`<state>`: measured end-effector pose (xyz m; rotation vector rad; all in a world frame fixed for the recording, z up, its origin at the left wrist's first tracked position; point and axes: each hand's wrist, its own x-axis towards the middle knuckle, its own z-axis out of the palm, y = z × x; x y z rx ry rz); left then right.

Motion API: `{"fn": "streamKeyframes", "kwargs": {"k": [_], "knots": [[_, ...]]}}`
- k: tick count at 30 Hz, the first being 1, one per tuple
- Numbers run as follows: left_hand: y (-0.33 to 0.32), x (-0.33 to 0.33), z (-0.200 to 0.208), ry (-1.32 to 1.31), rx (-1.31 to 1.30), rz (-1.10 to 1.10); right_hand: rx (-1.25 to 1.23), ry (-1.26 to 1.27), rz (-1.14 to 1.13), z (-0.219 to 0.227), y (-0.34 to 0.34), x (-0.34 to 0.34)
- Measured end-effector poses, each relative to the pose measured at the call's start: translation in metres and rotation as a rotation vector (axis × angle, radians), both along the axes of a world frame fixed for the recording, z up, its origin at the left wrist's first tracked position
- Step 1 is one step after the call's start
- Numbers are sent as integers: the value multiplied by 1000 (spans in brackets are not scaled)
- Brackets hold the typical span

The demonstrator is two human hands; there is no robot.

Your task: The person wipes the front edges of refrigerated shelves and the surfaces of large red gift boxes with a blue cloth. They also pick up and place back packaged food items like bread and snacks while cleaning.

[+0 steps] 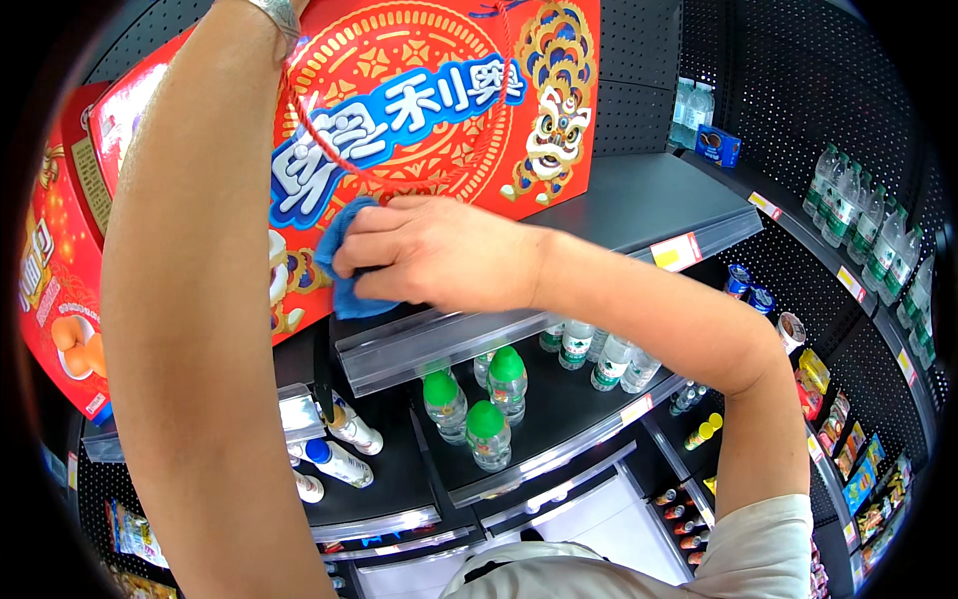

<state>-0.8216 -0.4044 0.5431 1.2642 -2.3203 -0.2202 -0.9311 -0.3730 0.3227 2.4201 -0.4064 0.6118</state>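
Observation:
My right hand (pixel 444 255) is closed round a bunched blue cloth (pixel 349 285). The cloth lies against the lower front of a large red gift box (pixel 419 190), just above the front lip of the upper shelf (pixel 639 210). Gold patterns, a lion-dance figure and a red cord handle (pixel 334 150) show on the box. My left forearm (pixel 190 329) reaches up across the left side, a band at its wrist. The left hand itself is past the top edge, so what it touches is hidden.
A second red box (pixel 65 270) stands at the left. Below are green-capped bottles (pixel 487 434), white bottles (pixel 339 461) and water bottles (pixel 577 344). A clear price rail (pixel 409 349) edges the shelf. More water bottles (pixel 848 210) and snack bags (pixel 863 474) line the right-hand shelves.

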Motion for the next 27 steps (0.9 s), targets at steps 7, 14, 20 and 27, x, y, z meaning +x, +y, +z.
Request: {"fn": "streamKeyframes", "kwargs": {"k": [7,14,20,27], "knots": [[-8,6,-1,224,224,-61,-7,164,-167,12,7,-74],[-66,-2,14,-193,-571,48,63,74,-235,8,15,-91],[-54,-10,13,-201,-437,56,64,37,-238,9,14,-109],[-61,-4,14,-220,-503,68,-119,-388,-291,46,13,-151]]}}
